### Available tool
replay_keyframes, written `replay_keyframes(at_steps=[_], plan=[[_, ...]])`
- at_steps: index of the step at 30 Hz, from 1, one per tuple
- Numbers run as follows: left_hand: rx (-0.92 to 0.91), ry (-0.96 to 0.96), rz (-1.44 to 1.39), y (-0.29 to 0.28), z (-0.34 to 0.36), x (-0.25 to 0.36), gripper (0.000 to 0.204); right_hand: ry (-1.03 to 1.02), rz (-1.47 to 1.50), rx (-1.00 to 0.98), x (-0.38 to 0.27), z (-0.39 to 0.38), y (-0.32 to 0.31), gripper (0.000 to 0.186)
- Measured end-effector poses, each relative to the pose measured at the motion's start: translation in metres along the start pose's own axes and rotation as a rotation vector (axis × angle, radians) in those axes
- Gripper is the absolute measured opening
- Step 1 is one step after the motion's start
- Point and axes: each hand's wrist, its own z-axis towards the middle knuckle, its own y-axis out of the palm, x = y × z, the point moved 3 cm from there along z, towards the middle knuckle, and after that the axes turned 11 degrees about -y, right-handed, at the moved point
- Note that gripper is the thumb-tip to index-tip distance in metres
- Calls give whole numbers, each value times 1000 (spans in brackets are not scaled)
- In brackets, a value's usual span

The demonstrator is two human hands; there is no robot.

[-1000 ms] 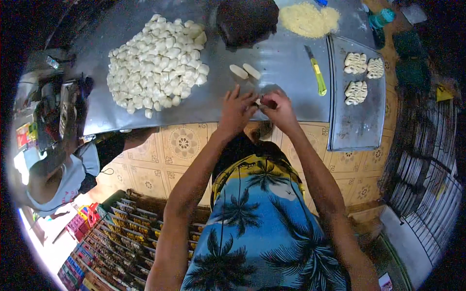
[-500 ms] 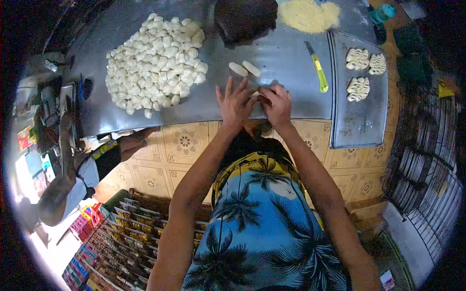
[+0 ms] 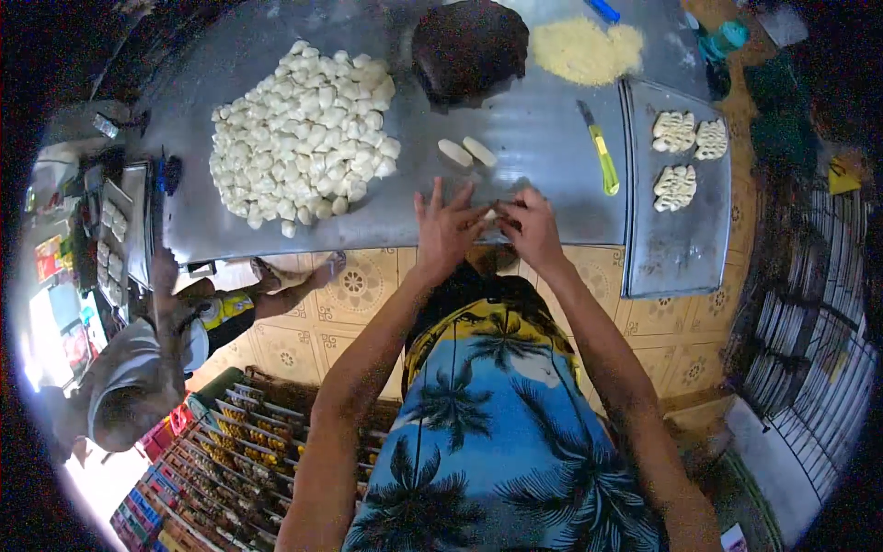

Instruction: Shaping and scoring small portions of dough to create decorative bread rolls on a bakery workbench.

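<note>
My left hand (image 3: 446,230) and my right hand (image 3: 533,228) meet at the near edge of the metal table. A small piece of pale dough (image 3: 490,215) is pinched between their thumbs and index fingers, mostly covered by them. The other fingers of my left hand stretch out above the tabletop, while those of my right hand are curled. Just beyond lie two oval dough pieces (image 3: 467,152), side by side. A large heap of white dough balls (image 3: 303,138) spreads to the left. Right of my hands rests a knife with a yellow-green handle (image 3: 603,158).
A dark brown mass (image 3: 467,51) and a pile of pale yellow crumbs (image 3: 589,51) sit at the far side. At the right, a metal tray (image 3: 676,248) carries three ridged dough pieces. Another person (image 3: 138,368) bends at the left, near racks (image 3: 248,442).
The whole view has shifted slightly, with the table lower in it. My hands stay together at the dough with small finger movements. The person at the left has shifted and leans farther into view.
</note>
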Motion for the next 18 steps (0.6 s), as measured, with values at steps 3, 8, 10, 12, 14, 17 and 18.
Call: replay_keyframes(at_steps=[3,8,10,12,14,17,18], plan=[[204,61,-137,-9,-3,0,35,-136,-163,24,-3,-1,-2,52],[185,83,-78,-6,-11,2,32,-159,-95,1,-2,-5,-2,45],[115,73,-74,-3,-14,1,31,-104,-52,4,-2,-9,-2,40],[190,75,-97,-5,-16,-1,31,-131,-98,38,-5,-13,-3,37],[183,85,-94,-5,-16,-4,30,-129,-136,55,-8,-14,-2,33],[167,95,-89,-4,-16,-7,31,-252,-106,217,-14,-15,-1,31],[61,35,-49,-1,-16,-10,32,-202,-113,139,-14,-14,4,31]])
